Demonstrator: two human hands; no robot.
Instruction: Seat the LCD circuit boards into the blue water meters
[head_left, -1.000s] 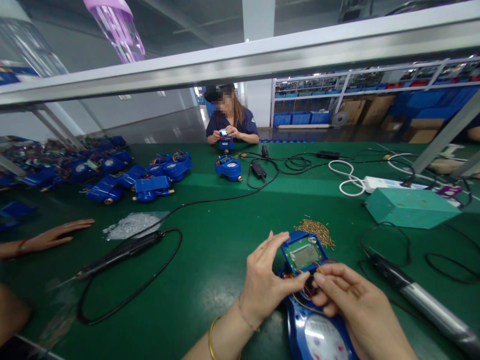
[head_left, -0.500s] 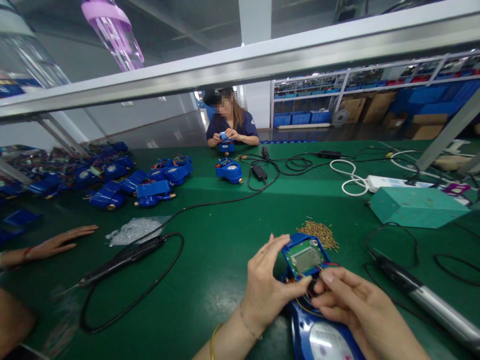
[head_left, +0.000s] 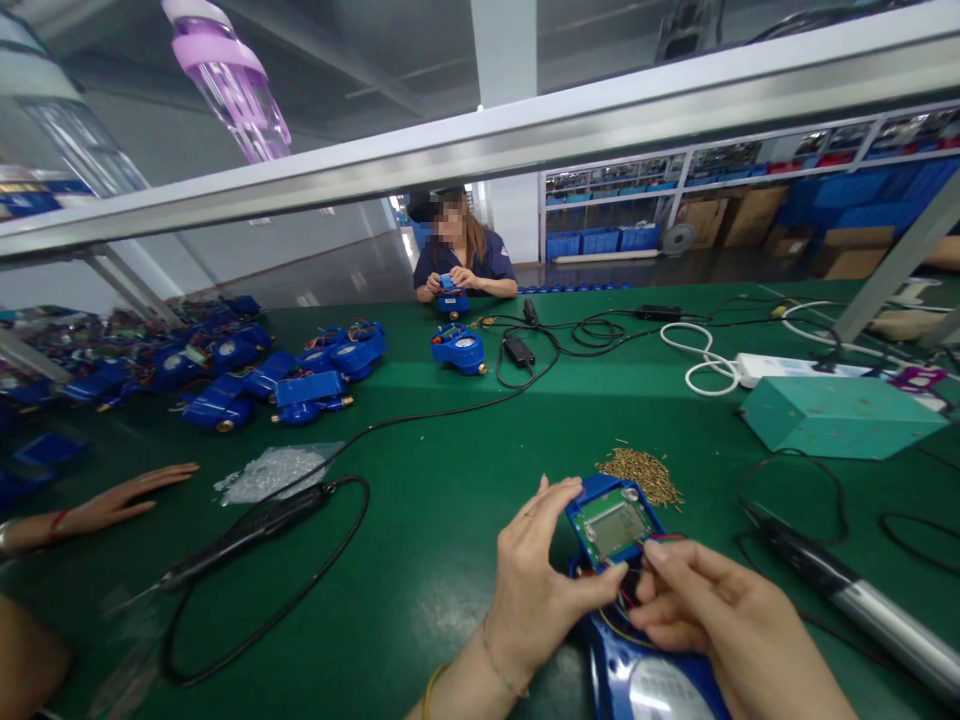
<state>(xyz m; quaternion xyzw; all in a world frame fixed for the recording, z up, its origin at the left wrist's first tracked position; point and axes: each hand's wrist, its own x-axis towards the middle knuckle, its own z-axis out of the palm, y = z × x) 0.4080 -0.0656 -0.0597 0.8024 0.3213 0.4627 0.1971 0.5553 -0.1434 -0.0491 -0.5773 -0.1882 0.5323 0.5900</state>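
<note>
A blue water meter (head_left: 637,670) lies at the table's near edge, with its display cover (head_left: 616,525) tilted up to show a green circuit board and a grey screen. My left hand (head_left: 536,580) grips that cover by its left side, thumb at the lower edge and fingers at the top. Thin wires run between cover and meter body. My right hand (head_left: 705,600) pinches at these wires (head_left: 634,585), just below the board; its fingertips partly hide them. A heap of small brass screws (head_left: 641,475) sits just beyond the cover.
Black electric screwdrivers (head_left: 247,535) with cables lie left and right. A bag of clear small parts (head_left: 274,474), blue meters (head_left: 307,390) and another person's hand (head_left: 127,500) are at left. A green box (head_left: 840,415) stands right. A person works opposite, under a shelf rail (head_left: 480,145).
The view has tilted slightly, so things sit a little lower. Both hands keep their hold on the cover and wires, with only small finger movement.
</note>
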